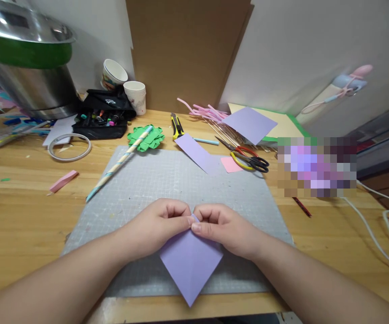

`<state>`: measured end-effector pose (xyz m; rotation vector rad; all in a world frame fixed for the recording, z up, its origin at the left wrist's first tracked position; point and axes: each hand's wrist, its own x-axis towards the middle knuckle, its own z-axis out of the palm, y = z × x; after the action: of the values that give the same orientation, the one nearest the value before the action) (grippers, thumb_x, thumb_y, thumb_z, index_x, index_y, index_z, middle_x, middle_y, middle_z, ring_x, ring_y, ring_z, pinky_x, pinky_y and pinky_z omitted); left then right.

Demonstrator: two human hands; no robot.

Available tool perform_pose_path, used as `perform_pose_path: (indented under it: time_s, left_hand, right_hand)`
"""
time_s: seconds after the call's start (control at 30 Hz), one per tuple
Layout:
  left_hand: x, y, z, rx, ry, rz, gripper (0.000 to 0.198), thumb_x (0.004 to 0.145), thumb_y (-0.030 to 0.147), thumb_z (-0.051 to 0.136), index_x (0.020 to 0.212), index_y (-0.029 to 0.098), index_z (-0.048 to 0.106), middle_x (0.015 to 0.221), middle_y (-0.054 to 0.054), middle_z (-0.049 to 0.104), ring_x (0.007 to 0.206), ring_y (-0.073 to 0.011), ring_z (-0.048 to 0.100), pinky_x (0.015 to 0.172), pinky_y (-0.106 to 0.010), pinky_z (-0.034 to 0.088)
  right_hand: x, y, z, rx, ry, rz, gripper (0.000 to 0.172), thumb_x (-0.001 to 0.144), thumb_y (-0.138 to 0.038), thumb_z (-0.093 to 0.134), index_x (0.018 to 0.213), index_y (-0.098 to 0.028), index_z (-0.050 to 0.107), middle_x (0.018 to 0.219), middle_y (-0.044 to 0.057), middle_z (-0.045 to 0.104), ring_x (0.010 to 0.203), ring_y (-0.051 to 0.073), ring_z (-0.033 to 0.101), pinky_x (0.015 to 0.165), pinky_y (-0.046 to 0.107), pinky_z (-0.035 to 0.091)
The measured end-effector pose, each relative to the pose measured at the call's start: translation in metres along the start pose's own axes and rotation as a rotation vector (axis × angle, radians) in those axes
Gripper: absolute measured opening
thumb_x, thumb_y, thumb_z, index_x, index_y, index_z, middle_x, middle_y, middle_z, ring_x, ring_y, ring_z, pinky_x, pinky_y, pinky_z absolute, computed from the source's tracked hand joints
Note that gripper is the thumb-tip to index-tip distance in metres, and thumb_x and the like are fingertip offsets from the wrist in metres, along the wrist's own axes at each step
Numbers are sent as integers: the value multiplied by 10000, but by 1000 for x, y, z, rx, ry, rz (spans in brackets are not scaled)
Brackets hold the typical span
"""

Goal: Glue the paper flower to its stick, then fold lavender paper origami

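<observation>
A square sheet of purple paper [190,265] is turned like a diamond, one corner pointing down past the front edge of the grey cutting mat [140,180]. A faint crease runs down its middle. My left hand [165,222] pinches the sheet close to its top corner, thumb on the front. Right beside it, my right hand [221,227] pinches the same corner, thumb tip almost touching the other thumb. The curled fingers behind the paper are partly hidden.
Beyond my hands lie a purple paper strip [194,153], scissors [251,161], a yellow utility knife [176,126] and a striped stick [120,163]. A tape roll [69,158], a black pouch [103,128] and a steel pot [52,90] stand left; white cables [373,238] trail right.
</observation>
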<state>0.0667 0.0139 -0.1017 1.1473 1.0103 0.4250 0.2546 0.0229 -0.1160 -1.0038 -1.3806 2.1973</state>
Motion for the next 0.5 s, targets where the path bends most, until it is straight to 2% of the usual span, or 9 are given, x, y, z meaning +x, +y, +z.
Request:
perform_pose_path:
  time_s: [0.13,0.27,0.5]
  left_hand:
    - [1,2,2,7,63,10,270,811,402,550,681,166,535,582,50,462,519,-83,410,482,-203,296]
    - [1,4,1,36,72,42,259,814,387,548,676,169,531,588,51,467,523,-84,409,485,-203,298]
    - [-1,8,-2,85,95,105,307,825,409,537,641,170,480,578,62,392,546,-86,337,505,-217,257]
  right_hand:
    - [2,5,3,96,63,-75,370,733,-456,712,669,-166,491,593,-58,441,522,57,364,489,212,242]
    - [3,6,1,92,104,-104,362,725,-439,723,650,-164,500,583,-57,443,519,59,362,487,217,237]
    - [3,-2,-7,83,190,-143,364,722,-431,725,632,-170,488,558,-61,430,500,60,365,471,216,237]
